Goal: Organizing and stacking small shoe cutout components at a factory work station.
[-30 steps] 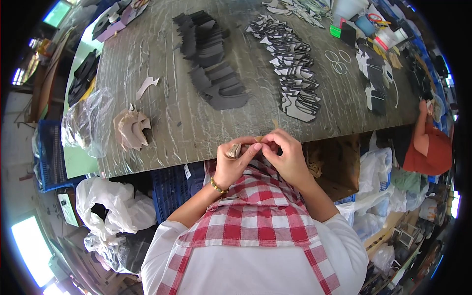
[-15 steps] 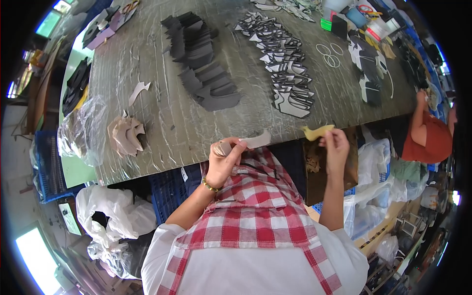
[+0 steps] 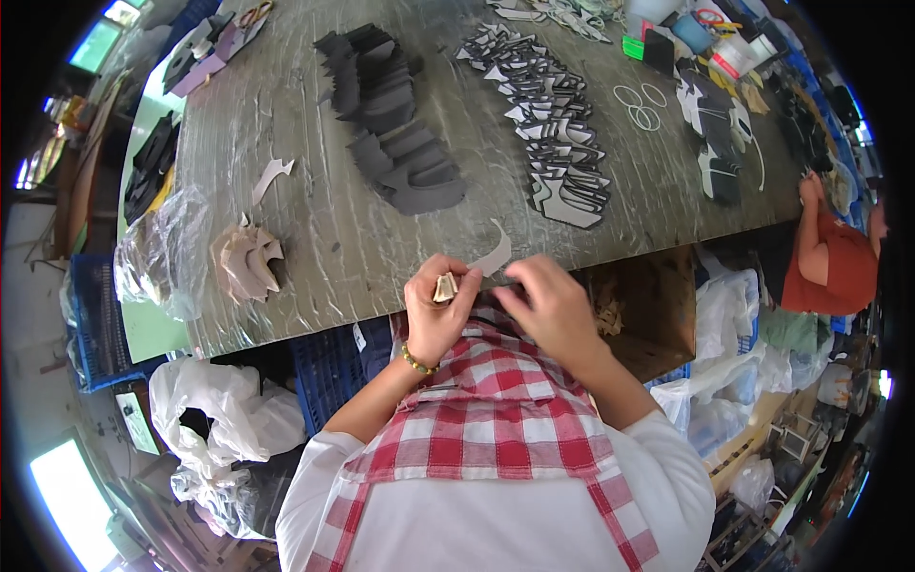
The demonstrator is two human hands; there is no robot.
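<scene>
My left hand (image 3: 438, 310) is closed at the table's near edge. Its thumb and fingers pinch a light grey curved cut piece (image 3: 494, 255), whose pointed tip reaches up over the tabletop. A small beige folded bundle (image 3: 445, 288) is tucked in the same hand. Just right of the piece, my right hand (image 3: 555, 310) has thumb and forefinger apart, slightly blurred, with nothing visible between them. Ahead on the table lie a row of dark grey cut pieces (image 3: 408, 167) and a row of black-and-white ones (image 3: 564, 181). A tan stack of curved pieces (image 3: 246, 264) sits to the left.
An open brown box (image 3: 658, 324) with scraps stands below the table edge at right. White rings (image 3: 643, 116), a single pale piece (image 3: 272, 179) and a clear plastic bag (image 3: 167, 257) lie on the table. Another person in a red-brown top (image 3: 834, 262) is at the far right.
My right hand has moved left from over the box to beside the grey piece; the yellowish piece it held is gone from view. The grey piece now points more upward in my left hand.
</scene>
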